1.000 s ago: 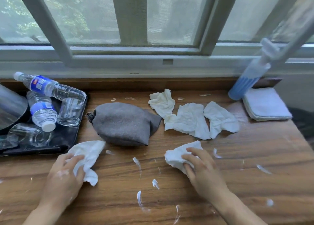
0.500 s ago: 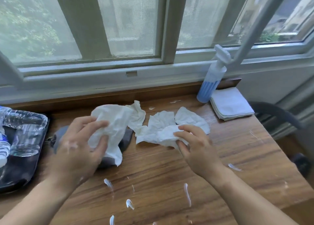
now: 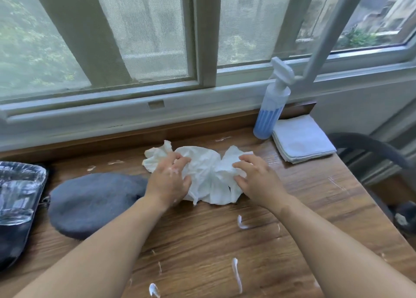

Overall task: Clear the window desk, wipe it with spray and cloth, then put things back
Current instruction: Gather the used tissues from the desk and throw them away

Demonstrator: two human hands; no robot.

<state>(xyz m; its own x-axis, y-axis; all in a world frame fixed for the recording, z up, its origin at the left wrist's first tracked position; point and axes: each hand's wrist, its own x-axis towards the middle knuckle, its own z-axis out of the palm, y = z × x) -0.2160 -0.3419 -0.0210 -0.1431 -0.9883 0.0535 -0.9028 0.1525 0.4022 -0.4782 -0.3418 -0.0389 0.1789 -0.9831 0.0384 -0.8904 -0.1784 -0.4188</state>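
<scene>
A heap of crumpled white tissues (image 3: 206,171) lies in the middle of the wooden desk (image 3: 304,207). My left hand (image 3: 168,180) grips the heap's left side with curled fingers. My right hand (image 3: 254,178) grips its right side the same way. A blue-and-white spray bottle (image 3: 270,115) stands at the back right under the window. Next to it on the right lies a folded white cloth (image 3: 301,137). Small white scraps and smears (image 3: 235,273) dot the desk in front of my arms.
A grey fabric pouch (image 3: 92,200) lies left of the tissues. A dark tray (image 3: 13,237) with clear plastic bottles (image 3: 18,189) sits at the far left edge. A dark chair back (image 3: 371,146) curves beyond the desk's right edge. The window sill runs along the back.
Both hands carried their tissues forward and brought them together with the other tissues into one heap. My view turned right, so the tray slid to the left edge.
</scene>
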